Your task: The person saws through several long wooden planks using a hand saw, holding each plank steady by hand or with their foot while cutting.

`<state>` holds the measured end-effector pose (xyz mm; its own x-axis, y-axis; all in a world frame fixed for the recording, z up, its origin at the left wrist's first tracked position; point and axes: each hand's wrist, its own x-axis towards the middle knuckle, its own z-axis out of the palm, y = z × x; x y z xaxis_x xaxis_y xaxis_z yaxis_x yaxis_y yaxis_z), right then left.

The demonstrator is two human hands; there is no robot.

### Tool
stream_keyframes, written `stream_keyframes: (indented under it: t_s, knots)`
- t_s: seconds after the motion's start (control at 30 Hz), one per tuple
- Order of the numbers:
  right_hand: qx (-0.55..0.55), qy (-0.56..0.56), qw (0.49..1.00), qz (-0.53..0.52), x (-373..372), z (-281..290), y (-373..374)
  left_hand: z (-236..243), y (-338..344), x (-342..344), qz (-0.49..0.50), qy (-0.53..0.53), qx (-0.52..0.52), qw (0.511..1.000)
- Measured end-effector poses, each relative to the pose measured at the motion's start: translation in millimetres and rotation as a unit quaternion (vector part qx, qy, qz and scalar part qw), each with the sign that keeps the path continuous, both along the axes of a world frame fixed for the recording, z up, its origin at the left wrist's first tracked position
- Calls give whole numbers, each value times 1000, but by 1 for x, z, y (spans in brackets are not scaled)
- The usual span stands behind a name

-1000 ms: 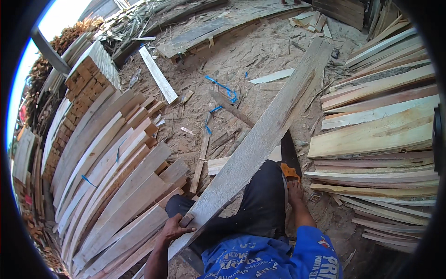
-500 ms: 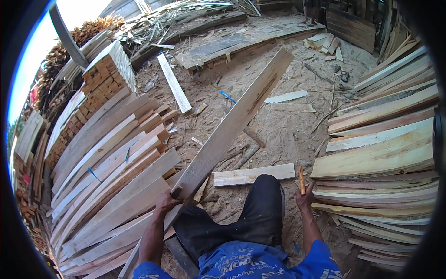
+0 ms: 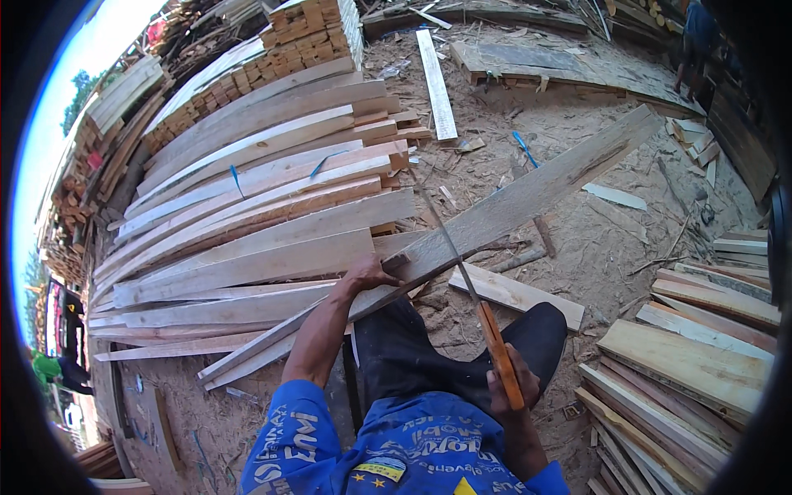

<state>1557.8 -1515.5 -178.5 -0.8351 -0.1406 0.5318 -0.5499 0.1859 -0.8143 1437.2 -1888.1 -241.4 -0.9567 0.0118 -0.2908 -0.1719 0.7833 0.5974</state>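
The saw (image 3: 487,322) has swung across the board (image 3: 536,191), right hand (image 3: 513,384) wrapped round it, left hand (image 3: 369,276) clasping the board, which I read as lining up, needing a steady blade.

The left forearm (image 3: 320,334) hides part of the long plank (image 3: 536,190).

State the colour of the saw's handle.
The saw's handle is orange; it shows best in the head view.

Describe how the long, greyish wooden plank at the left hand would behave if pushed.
The long, greyish wooden plank is likely stiff: its far end juts out straight. Its rough-looking face probably isn't slippery. Being so long, it could swing or tip.
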Motion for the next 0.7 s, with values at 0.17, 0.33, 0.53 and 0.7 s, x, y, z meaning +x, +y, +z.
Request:
stream_keyframes:
  t_s: [0.17,0.33,0.53,0.7]
  knots:
    - [59,5,994,90,-4,-25,-38,0,6,2,19,-44,-60,997]
    - [116,-50,983,132,43,-11,3,-12,-2,3,13,-37,-44,998]
    - [140,-69,979,131,72,-6,35,-12,-7,9,10,-1,-15,1000]
    - [113,-70,984,122,-50,-18,-102,0,5,2,40,21,-56,997]
